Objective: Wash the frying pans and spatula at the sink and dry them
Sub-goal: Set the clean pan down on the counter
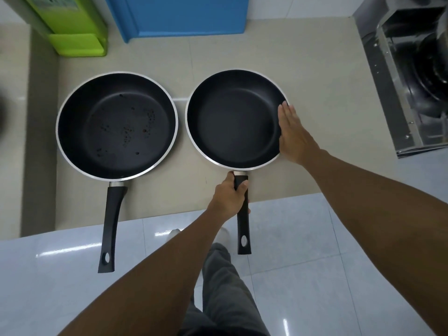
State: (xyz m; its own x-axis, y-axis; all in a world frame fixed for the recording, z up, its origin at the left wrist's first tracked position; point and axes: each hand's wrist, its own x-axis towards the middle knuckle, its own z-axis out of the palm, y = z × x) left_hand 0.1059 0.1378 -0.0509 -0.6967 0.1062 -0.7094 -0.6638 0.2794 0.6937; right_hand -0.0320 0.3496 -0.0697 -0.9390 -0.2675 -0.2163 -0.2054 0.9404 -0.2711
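Black handle (243, 229) of the held pan (232, 120), gripped near its root by the left hand (229, 197) with curled fingers; the right hand (291, 134), fingers straight, lies flat against its rim. Lifting it level off the beige counter (194, 57) probably wants that palm steadying; the spotted pan (116, 124) sits just beside, untouched.

A green holder (77, 42) and blue panel (179, 15) stand at the beige counter's (218, 52) back, a steel hood (412, 81) nearby.
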